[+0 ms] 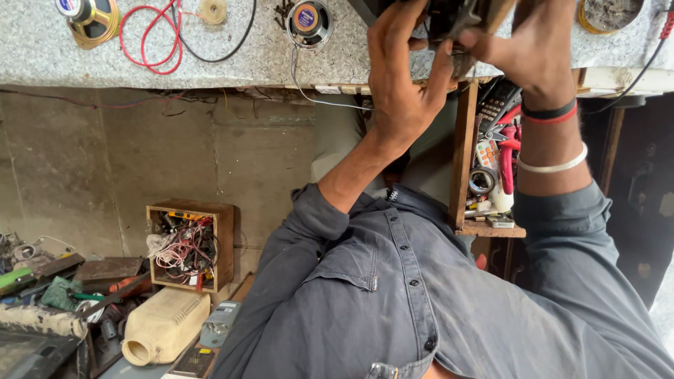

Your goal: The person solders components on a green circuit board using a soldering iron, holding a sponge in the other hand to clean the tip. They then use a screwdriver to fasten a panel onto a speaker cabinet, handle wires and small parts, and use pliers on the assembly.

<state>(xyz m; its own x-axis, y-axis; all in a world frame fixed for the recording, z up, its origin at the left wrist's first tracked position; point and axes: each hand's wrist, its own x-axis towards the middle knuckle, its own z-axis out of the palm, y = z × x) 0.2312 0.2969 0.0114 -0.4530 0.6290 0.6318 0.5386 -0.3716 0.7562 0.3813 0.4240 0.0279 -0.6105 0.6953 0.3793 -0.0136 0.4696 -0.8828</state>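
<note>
Cluttered floor lay nearest, with a cream jug (163, 325) and a wooden box of wires (189, 245). Farther up, the left hand (406, 77) and right hand (537, 45) clamped fingers around a dark device (453, 17) over the speckled counter (210, 60).

Both hands (404, 77) (533, 45) on dark device (449, 17)

Speckled grey stone bench (42, 49): two round speaker drivers on it, brass-framed one (90, 17) and black one (309, 21), well apart. Looped red wire (149, 38), black wire (210, 52) and a small cream disc (213, 10) lie between them.
</note>
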